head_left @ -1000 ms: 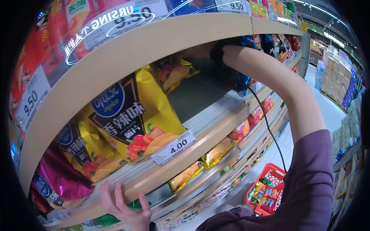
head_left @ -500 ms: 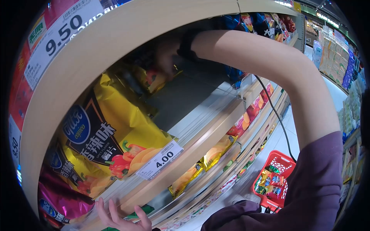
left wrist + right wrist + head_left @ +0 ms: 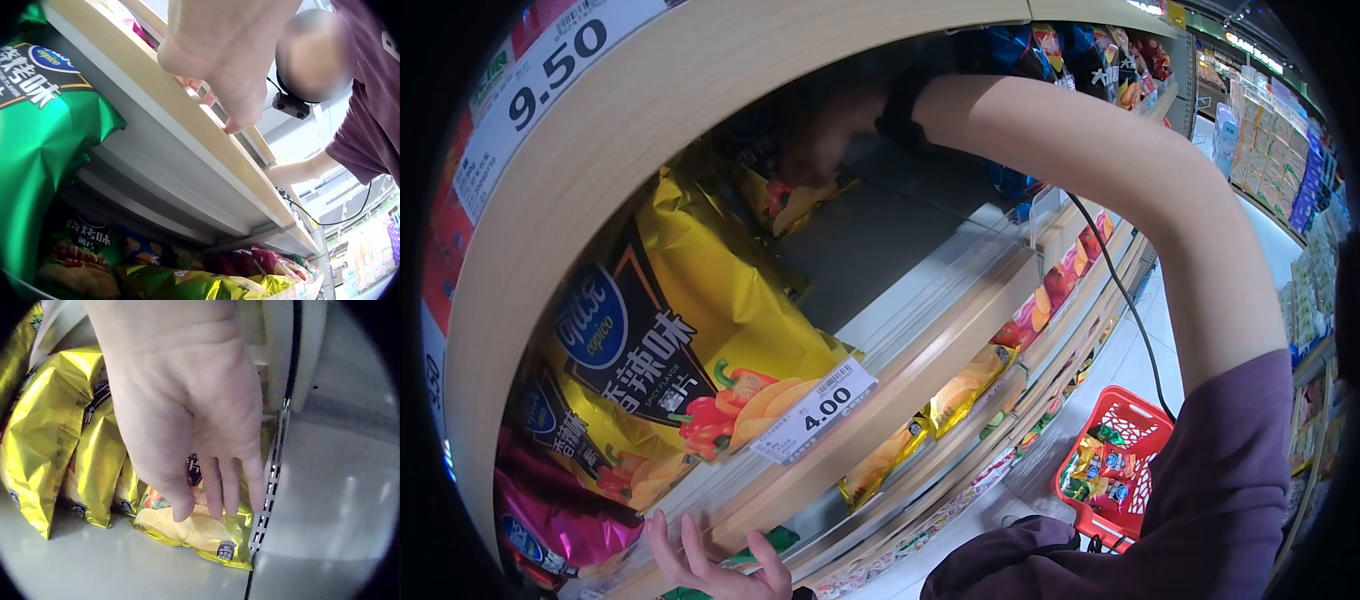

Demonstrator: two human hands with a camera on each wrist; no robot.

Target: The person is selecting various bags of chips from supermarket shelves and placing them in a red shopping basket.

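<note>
Deep inside the shelf, my right hand (image 3: pixel 822 140) is at a yellow chip bag. The right wrist view shows that hand (image 3: pixel 187 406) palm to the camera, its fingers extended over the front of the rear bag (image 3: pixel 194 528); whether it pinches the bag cannot be told. Several yellow bags (image 3: pixel 47 437) stand beside it. My left hand (image 3: pixel 712 568) rests with spread fingers at the wooden shelf edge (image 3: pixel 900 400), below a large yellow bag (image 3: pixel 730 290) and the 4.00 price tag (image 3: pixel 815 412). In the left wrist view, the left hand's (image 3: pixel 225 56) fingertips touch the shelf edge.
A red basket (image 3: pixel 1085 520) holding several small bags stands on the floor at the lower right. A black cable (image 3: pixel 1128 300) hangs beside the right arm. A magenta bag (image 3: pixel 560 500) is at the lower left, green bags (image 3: pixel 37 162) on the shelf below.
The right hand has moved left, deeper toward the rear yellow bag. The head view has shifted closer to the large yellow bag. The left hand stays at the shelf edge.
</note>
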